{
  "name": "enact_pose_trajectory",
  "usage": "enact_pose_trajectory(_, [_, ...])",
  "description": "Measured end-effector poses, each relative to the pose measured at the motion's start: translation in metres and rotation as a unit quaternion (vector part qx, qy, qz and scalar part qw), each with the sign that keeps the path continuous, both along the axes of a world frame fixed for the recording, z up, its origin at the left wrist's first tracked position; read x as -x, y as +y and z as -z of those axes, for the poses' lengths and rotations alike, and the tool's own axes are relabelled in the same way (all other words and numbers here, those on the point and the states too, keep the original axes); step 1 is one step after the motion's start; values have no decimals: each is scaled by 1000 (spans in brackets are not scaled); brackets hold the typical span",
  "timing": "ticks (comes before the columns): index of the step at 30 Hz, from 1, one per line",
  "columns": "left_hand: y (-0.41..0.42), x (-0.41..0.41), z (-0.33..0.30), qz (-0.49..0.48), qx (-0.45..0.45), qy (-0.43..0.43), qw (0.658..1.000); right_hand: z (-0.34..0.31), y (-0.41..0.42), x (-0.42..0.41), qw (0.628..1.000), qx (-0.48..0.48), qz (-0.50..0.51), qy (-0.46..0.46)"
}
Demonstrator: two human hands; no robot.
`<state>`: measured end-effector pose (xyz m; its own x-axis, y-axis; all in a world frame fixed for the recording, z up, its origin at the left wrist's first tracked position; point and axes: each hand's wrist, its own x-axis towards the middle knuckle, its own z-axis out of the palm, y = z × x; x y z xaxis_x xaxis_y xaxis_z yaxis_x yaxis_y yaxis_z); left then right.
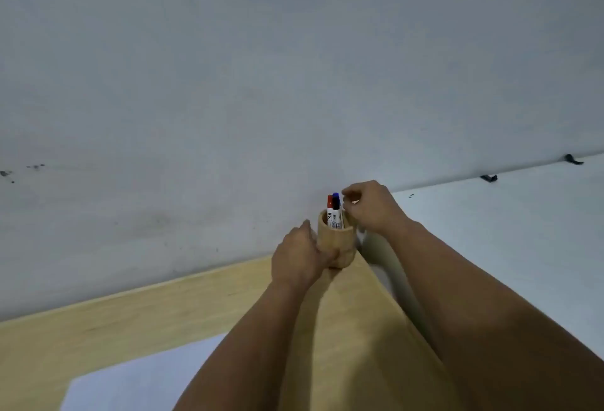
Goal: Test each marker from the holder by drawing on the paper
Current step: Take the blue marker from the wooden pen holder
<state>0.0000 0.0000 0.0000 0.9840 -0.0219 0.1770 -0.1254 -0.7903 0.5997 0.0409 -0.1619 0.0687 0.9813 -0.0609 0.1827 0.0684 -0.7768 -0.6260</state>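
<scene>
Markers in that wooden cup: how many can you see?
3 show: a red-capped marker on the left, a black one in front, a blue one behind. The right hand may hide more in the cup.

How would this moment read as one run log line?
left hand: holds holder | right hand: at markers | paper: blank

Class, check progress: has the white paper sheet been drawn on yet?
No, the white paper sheet looks blank where visible.
</scene>
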Motion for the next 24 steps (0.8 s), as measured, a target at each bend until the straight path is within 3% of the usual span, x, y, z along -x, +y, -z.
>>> enact_pose_trajectory(7, [-16, -12, 14, 22, 74, -21, 997, 12, 2, -12, 995, -97, -24, 15])
enact_pose_trajectory(19, [-1, -19, 13, 31, 45, 30, 998, 13, 2, -1, 982, -176, -28, 66])
enact_pose_trajectory(24, [0, -6, -2, 17, -15, 46, 999, -15, 10, 21, 984, -177, 6, -5])
